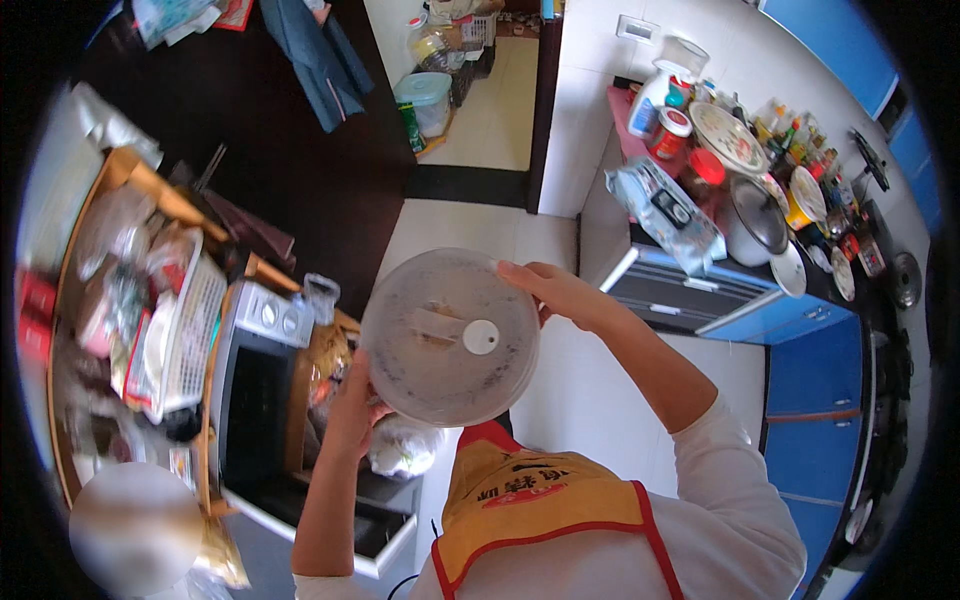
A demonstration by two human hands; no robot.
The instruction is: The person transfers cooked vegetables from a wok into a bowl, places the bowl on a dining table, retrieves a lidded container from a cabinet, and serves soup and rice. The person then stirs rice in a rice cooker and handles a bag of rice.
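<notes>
Between my hands is a round, cloudy plastic microwave cover [450, 360], with a white vent disc [481, 337] and dark specks across its top. My left hand [352, 409] grips its near left rim. On the far right rim, the thumb of my right hand [559, 296] lies on top and the fingers curl beneath. At my left stands a microwave oven [255, 375] with two knobs on its panel. Its door [390, 536] appears swung open towards me. The oven's inside is too dark to make out.
A wooden shelf [206, 420] with a white plastic basket [191, 337] is on the left. Beneath the cover, a white plastic bag [405, 446] is partly visible. The right counter carries a wipes pack [667, 214], a lidded pot [754, 225] and several bottles. A doorway [487, 112] lies ahead.
</notes>
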